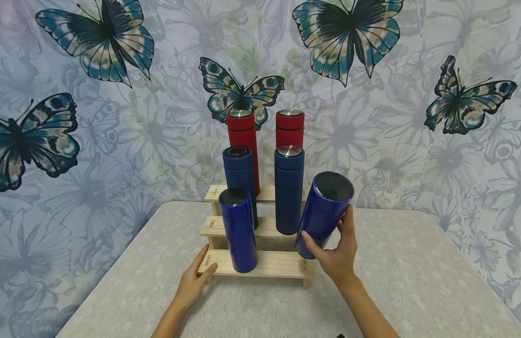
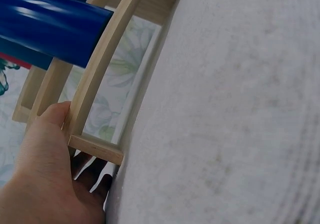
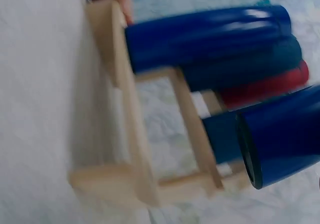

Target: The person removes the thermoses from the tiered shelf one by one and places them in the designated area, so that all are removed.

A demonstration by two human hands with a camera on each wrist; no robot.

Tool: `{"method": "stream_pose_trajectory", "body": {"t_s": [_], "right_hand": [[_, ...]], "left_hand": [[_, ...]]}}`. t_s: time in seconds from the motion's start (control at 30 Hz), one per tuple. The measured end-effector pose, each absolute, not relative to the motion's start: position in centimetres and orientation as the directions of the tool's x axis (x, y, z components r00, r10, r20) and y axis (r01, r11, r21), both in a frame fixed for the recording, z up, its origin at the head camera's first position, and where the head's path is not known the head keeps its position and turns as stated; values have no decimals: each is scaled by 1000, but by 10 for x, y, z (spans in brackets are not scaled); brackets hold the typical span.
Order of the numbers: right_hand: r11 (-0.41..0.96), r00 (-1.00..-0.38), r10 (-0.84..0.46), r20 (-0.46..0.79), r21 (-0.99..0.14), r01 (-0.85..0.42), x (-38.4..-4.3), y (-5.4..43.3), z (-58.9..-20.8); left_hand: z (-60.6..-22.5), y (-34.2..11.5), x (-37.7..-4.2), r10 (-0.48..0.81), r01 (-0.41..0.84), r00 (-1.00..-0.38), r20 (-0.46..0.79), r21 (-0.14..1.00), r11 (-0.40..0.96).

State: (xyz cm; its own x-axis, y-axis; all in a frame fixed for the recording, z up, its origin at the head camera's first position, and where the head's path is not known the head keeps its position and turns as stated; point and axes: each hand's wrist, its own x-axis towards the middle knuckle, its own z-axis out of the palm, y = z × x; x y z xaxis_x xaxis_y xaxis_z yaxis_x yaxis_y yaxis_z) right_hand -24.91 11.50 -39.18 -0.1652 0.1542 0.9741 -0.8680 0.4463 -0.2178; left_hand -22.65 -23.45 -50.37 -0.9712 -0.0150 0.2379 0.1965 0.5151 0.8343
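My right hand (image 1: 340, 253) grips a glossy blue thermos (image 1: 321, 216), tilted to the right, at the right end of a three-step wooden rack (image 1: 273, 265). In the right wrist view the held thermos (image 3: 280, 139) has its dark base angled toward the rack's lowest step. With thumb above and fingers round the end, my left hand (image 1: 193, 281) holds the left end of that step; the left wrist view shows the thumb (image 2: 56, 113) on the wood. A second glossy blue thermos (image 1: 239, 234) stands upright on the lowest step, near its left end.
Two matte navy thermoses, left (image 1: 239, 171) and right (image 1: 288, 192), stand on the middle step. Behind them, two red thermoses, left (image 1: 241, 126) and right (image 1: 290, 126), stand at the top. The rack sits on a cloth-covered table (image 1: 412, 281) before a butterfly-patterned backdrop (image 1: 167, 141).
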Motion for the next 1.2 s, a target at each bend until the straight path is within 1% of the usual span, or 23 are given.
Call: {"method": "stream_pose_trajectory", "body": {"t_s": [0.07, 0.13, 0.23, 0.4, 0.5, 0.57, 0.7, 0.8, 0.9, 1.07, 1.2], "right_hand": [[461, -160, 182, 970, -228, -857, -254, 127, -386], [477, -177, 203, 963, -256, -841, -259, 139, -382], [481, -236, 219, 947, -315, -818, -264, 154, -376], [517, -364, 225, 904, -427, -742, -268, 166, -374], [523, -422, 229, 877, -477, -706, -278, 172, -386], [513, -459, 233, 857, -510, -691, -290, 177, -401], [496, -523, 239, 818, -566, -659, -318, 186, -432], [489, -557, 243, 794, -596, -636, -334, 190, -446], [480, -583, 237, 778, -615, -626, -345, 190, -451], [469, -624, 206, 754, -636, -613, -357, 191, -454], [492, -652, 178, 737, -641, -589, -363, 192, -459]], "left_hand": [[-504, -234, -227, -13, 203, -969, 245, 829, 521], [-502, -233, -226, -12, 199, -971, 239, 832, 518], [-493, -230, -221, -4, 199, -973, 233, 841, 502], [-470, -221, -210, 2, 203, -972, 234, 840, 504], [-464, -219, -206, -12, 185, -975, 223, 837, 514], [-464, -219, -206, -15, 183, -975, 222, 838, 514], [-475, -224, -212, -6, 199, -972, 233, 844, 499], [-489, -230, -220, 4, 207, -971, 238, 838, 505], [-501, -235, -226, 6, 208, -971, 239, 834, 511], [-506, -237, -229, -1, 214, -969, 248, 838, 502], [-507, -237, -230, -4, 212, -968, 250, 831, 515]]}}
